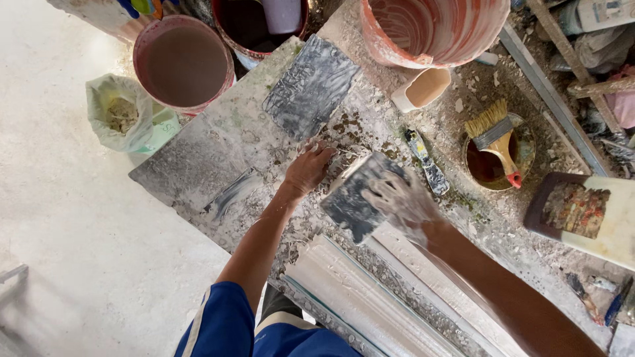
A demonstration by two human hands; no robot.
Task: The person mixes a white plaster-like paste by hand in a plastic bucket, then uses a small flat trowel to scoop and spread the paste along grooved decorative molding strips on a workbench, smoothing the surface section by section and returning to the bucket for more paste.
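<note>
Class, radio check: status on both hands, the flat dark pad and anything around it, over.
Left hand flat on the plaster-crusted board. Right hand grips the flat dark pad, blurred. White moulding strips close below; small scraper beside.

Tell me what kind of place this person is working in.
Probably a plaster or moulding workshop. The worktable is crusted with dried white splatter, smeared buckets crowd its far edge, and long white moulded strips lie near the right hand, which holds a dark flat plate.
</note>
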